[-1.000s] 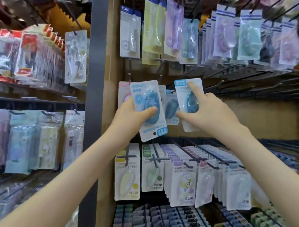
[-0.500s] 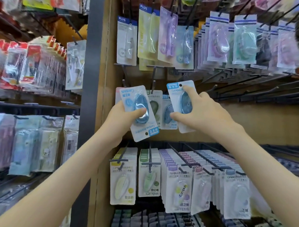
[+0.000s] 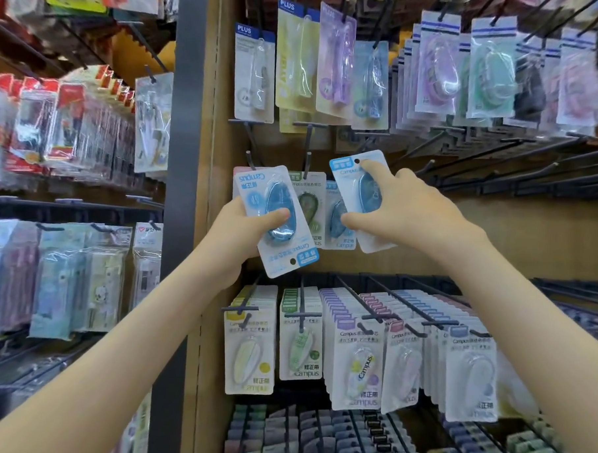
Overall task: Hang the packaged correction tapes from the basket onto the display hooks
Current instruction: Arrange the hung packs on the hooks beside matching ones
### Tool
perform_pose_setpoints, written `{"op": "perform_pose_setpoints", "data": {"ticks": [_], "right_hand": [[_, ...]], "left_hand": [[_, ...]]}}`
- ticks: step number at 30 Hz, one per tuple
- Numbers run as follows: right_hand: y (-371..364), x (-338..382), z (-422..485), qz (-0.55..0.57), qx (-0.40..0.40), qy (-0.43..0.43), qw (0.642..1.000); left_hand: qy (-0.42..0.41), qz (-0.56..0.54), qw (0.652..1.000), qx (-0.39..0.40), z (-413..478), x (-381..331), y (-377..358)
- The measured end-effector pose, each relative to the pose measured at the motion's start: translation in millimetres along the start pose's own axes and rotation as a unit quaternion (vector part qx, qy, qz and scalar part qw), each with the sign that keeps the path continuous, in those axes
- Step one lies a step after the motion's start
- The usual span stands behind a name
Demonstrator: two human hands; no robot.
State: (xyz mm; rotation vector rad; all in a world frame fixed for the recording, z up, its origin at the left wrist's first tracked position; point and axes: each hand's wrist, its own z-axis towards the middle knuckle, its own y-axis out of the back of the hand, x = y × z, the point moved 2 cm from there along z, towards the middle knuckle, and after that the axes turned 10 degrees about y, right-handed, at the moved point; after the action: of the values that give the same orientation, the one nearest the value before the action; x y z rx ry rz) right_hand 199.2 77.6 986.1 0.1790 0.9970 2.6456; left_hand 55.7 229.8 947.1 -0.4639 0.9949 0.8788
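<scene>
Pegboard hooks at mid-frame are carrying a few correction tapes, while the left hand is gripping an upside-down blue pack and the right hand is pinching a second pack, neither hung yet.

I stood in a stationery shop. A wooden display wall carried rows of black hooks hung thick with packaged correction tapes, and racks on my left were crowded with more hanging packets.
</scene>
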Motion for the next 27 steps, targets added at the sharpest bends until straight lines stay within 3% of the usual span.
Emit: {"op": "perform_pose_setpoints", "data": {"ticks": [7,14,19,23,27], "right_hand": [[-6.4,0.4,-0.4,0.043,-0.042,-0.026,0.998],[-3.9,-2.0,-1.8,0.059,-0.005,-0.019,0.998],[-6.7,-5.1,-4.7,0.210,-0.009,-0.022,0.977],[-14.1,-6.5,-6.0,0.055,-0.042,-0.009,0.998],[-12.2,-4.0,-3.6,0.006,-0.039,-0.013,0.999]], "left_hand": [[0.006,-0.006,1.000,-0.016,2.9,5.8,-4.1],[0.014,-0.021,1.000,-0.019,9.3,12.7,-6.9],[0.035,-0.035,0.998,-0.033,16.8,16.6,-8.6],[0.038,-0.032,0.998,-0.028,20.2,17.8,-12.0],[0.030,-0.040,0.999,-0.016,20.8,12.4,-15.7]]}}
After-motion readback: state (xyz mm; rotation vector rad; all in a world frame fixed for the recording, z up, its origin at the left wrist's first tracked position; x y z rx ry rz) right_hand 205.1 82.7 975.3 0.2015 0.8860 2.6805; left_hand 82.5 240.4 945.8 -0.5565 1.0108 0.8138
